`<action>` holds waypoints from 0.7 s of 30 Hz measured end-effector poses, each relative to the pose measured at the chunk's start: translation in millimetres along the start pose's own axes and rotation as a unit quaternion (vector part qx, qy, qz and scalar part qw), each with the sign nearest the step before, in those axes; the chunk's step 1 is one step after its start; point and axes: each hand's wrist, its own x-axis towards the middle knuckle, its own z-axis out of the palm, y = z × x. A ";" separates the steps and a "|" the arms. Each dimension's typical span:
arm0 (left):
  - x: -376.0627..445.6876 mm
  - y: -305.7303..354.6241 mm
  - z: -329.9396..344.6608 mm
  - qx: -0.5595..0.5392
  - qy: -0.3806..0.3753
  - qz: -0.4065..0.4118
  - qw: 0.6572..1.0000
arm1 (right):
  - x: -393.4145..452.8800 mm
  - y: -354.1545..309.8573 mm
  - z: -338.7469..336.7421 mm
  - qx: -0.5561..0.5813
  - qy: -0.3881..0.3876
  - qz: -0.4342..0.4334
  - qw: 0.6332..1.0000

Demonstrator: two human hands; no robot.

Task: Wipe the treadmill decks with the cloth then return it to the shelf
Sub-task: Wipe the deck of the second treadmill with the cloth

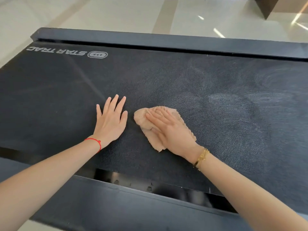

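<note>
A black treadmill deck (183, 84) fills most of the head view, with a white STAR TRAC logo at its far left. A tan fluffy cloth (141, 119) lies bunched on the belt near the middle. My right hand (170, 130) presses flat on top of the cloth, fingers pointing left. My left hand (111, 120) rests flat on the bare belt just left of the cloth, fingers spread and holding nothing. Pale dusty smears mark the belt to the right of the cloth. No shelf is in view.
Dark side rails run along the far edge (166, 40) and the near edge (133, 205) of the belt. Glossy pale floor tiles (116, 12) lie beyond the treadmill. A dark box-like object (266, 7) stands at the top right.
</note>
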 end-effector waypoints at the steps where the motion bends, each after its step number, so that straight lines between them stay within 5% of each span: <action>1: 2.9 -0.9 0.1 0.002 0.001 0.003 1.000 | 4.5 8.7 -2.9 -0.001 0.008 0.014 1.000; 12: 6.8 -1.4 9.6 0.024 0.030 0.004 0.999 | 121.6 138.2 -34.5 -0.084 0.090 0.282 0.952; 21: 10.1 -3.6 12.7 0.039 0.035 0.007 0.999 | 216.4 83.8 -6.1 -0.069 0.023 0.138 0.988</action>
